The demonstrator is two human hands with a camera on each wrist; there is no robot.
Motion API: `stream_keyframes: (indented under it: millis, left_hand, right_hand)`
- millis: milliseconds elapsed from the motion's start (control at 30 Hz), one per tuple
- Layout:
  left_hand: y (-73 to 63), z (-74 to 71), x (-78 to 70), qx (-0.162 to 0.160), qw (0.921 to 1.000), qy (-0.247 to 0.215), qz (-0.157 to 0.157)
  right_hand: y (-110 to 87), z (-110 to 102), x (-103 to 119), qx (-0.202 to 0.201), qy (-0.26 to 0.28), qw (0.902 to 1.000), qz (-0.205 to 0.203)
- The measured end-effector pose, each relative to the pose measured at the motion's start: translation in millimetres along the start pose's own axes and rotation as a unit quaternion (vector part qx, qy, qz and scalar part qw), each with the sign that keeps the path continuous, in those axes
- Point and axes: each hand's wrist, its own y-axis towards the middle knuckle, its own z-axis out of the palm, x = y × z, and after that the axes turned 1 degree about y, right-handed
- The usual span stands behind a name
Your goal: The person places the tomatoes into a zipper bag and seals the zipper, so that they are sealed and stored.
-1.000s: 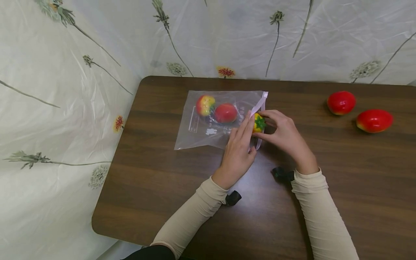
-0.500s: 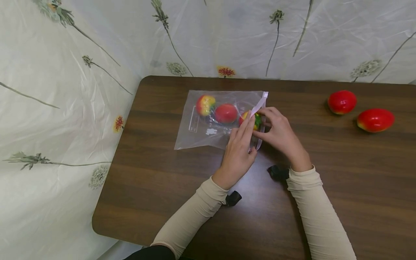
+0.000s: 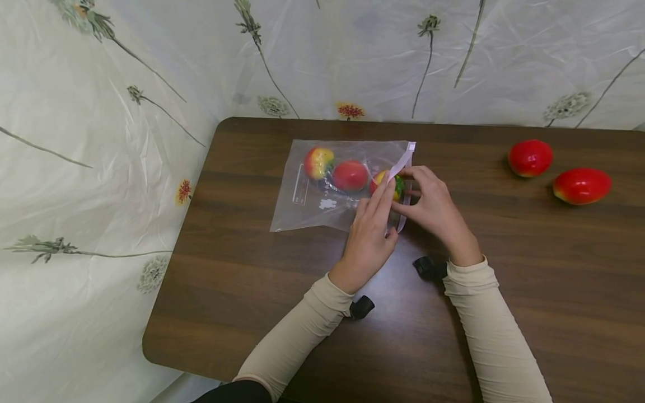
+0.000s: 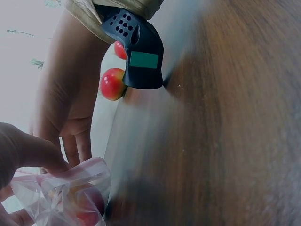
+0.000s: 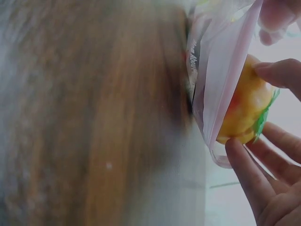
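Fruit, yellow and red with green at one end, sits at the mouth of the clear bag, pinched between the right hand's thumb and fingers. Just left of that, the left hand lays straight fingers on the bag's rim. Left of those fingertips, inside the bag, are a red-and-yellow piece and a red piece. Well right of the right hand, two red fruits rest on the table.
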Motion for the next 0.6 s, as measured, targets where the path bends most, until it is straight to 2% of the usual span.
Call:
stream_keyframes:
  millis: [367, 600]
  left_hand:
    - [0.3, 0.1, 0.1, 0.001, 1.0, 0.0, 0.004]
    - [0.2, 0.5, 0.6, -0.01, 0.9998, 0.012, 0.009]
  right_hand:
    - [-3.0, -2.9, 1.2, -0.013, 0.0, 0.9998, 0.017]
    - [-0.7, 0.5, 0.2, -0.012, -0.013, 0.9998, 0.005]
